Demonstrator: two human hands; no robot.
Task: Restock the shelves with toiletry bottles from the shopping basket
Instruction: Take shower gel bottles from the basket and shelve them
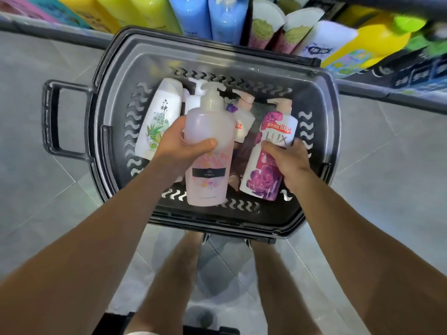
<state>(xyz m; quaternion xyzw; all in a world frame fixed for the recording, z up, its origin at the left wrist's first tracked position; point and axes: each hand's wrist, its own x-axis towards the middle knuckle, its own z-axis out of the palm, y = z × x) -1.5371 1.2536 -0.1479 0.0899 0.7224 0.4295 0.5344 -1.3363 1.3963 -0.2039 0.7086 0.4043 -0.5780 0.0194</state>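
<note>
A dark grey shopping basket (101, 97) stands on the floor below me. My left hand (183, 146) grips a pale pink pump bottle (208, 175) and holds it above the basket's middle. My right hand (289, 158) is closed around a white and purple LUX pump bottle (266, 165) at the basket's right side. A white bottle with a green aloe label (158, 117) lies at the left inside the basket. Other pump bottles (243, 117) lie partly hidden behind the pink one.
A low shelf runs along the top, packed with yellow bottles (372, 42), blue bottles (212, 15) and white pouches (295, 27). The basket's long handle (52, 117) sticks out to the left. Grey floor tiles (36, 189) surround the basket; my legs (174, 281) are below it.
</note>
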